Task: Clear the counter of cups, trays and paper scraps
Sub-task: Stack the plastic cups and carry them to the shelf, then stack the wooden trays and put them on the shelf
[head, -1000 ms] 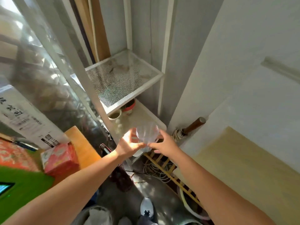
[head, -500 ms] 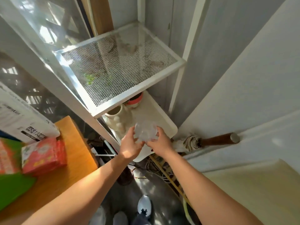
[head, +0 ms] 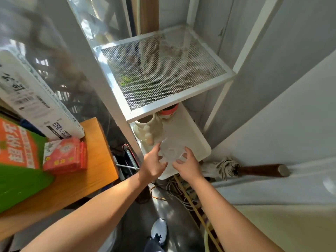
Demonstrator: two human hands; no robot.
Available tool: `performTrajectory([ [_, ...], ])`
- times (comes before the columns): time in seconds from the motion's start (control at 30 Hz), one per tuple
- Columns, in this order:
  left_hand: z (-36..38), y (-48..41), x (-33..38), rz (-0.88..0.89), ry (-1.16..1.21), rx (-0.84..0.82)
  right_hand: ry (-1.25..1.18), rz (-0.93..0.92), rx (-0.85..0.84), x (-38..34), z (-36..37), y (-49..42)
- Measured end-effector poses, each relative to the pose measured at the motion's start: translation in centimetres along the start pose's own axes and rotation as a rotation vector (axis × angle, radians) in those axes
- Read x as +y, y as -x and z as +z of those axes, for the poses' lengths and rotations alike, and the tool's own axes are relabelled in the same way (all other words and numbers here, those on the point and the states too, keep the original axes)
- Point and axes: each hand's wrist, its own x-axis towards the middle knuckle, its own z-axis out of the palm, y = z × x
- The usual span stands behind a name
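Observation:
A clear plastic cup (head: 171, 150) is held between both hands just above the white lower shelf (head: 196, 140) of a metal rack. My left hand (head: 153, 165) grips its left side and my right hand (head: 188, 165) grips its right side. The cup's mouth faces up toward me. Whether its base touches the shelf is hidden by my fingers.
A cream jug (head: 145, 129) and a red-banded bowl (head: 168, 110) sit at the back of the shelf under the mesh upper shelf (head: 160, 70). A wooden counter (head: 91, 171) at left holds a red box (head: 64, 156) and cartons. An umbrella (head: 254, 170) and cables lie right of the rack.
My view has moved closer to the rack. Both hands have carried the cup down and forward over the white lower shelf.

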Motion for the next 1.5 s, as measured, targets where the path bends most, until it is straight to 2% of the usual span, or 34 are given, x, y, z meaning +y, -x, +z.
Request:
performTrajectory([
  [0.13, -1.0, 2.1, 0.9, 0.032, 0.030, -0.009, 0.104, 0.009, 0.092, -1.8, 0.4, 2.2],
  [0.27, -2.7, 5.1, 2.1, -0.045, -0.145, -0.043, 0.246, -0.049, 0.285, -4.3, 1.4, 6.0],
  [0.33, -4.5, 7.4, 2.6, -0.065, -0.181, -0.052, 0.341, -0.067, 0.303, -5.2, 2.3, 8.4],
  [0.47, -9.8, 14.4, 2.1, 0.004, -0.254, 0.008, 0.603, -0.158, 0.102, -6.4, 6.3, 14.6],
  [0.6, -16.2, 23.9, -2.3, -0.001, -0.389, 0.075, 0.835, -0.280, -0.072, -7.5, 15.0, 21.7],
  [0.7, -21.5, 31.6, -7.3, -0.088, -0.438, 0.161, 0.931, -0.385, -0.167, -7.5, 23.5, 27.1],
  [0.97, -34.5, 52.9, -20.5, -0.397, -0.367, 0.400, 1.111, -0.632, -0.491, -6.3, 45.3, 41.3],
  [1.2, -41.7, 64.0, -25.7, -0.562, -0.282, 0.636, 1.156, -0.837, -0.618, -8.0, 56.4, 49.8],
  [1.5, -49.2, 67.3, -29.0, -0.579, -0.201, 0.763, 1.159, -0.912, -0.654, -10.7, 66.1, 51.5],
])
